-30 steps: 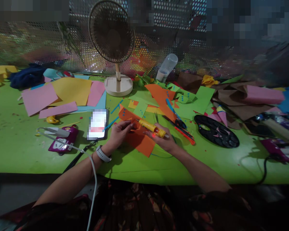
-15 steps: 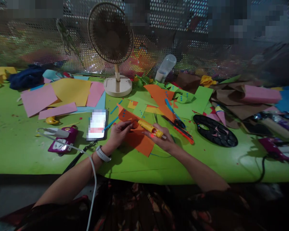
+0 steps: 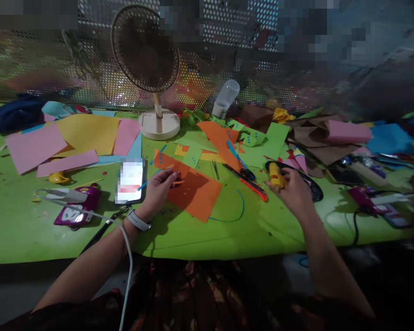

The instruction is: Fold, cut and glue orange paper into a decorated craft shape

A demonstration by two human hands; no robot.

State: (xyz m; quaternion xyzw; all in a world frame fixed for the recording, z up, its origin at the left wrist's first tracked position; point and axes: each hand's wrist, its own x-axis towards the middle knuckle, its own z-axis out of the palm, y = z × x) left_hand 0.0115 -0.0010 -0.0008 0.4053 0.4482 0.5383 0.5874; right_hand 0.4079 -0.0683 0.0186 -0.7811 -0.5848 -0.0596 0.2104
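A small orange strip (image 3: 178, 182) sits at the fingertips of the left hand (image 3: 161, 185), whose thumb and fingers are pinched narrow on it. Whether it is joined to the orange sheet (image 3: 203, 191) cannot be told; that sheet lies under and to the right of these fingers, flat on the bench (image 3: 179, 239).

The work looks partway along: blue dots already mark the sheet's far corner, just beyond the left fingers, while the broad part to their right is plain. The strip is not yet laid down, and how much remains is not clear.

The right hand (image 3: 294, 191), well apart to the right, has its fingers curled around a yellow tool (image 3: 276, 176), held off the sheet. Just behind those fingers lies a black palette (image 3: 316, 189); to their left are a red cutter (image 3: 257, 188) and blue scissors (image 3: 237, 158). Farther beyond both hands' fingers, green paper (image 3: 255, 138) also carries blue dots. A phone (image 3: 130, 181) lies left of the left fingers.
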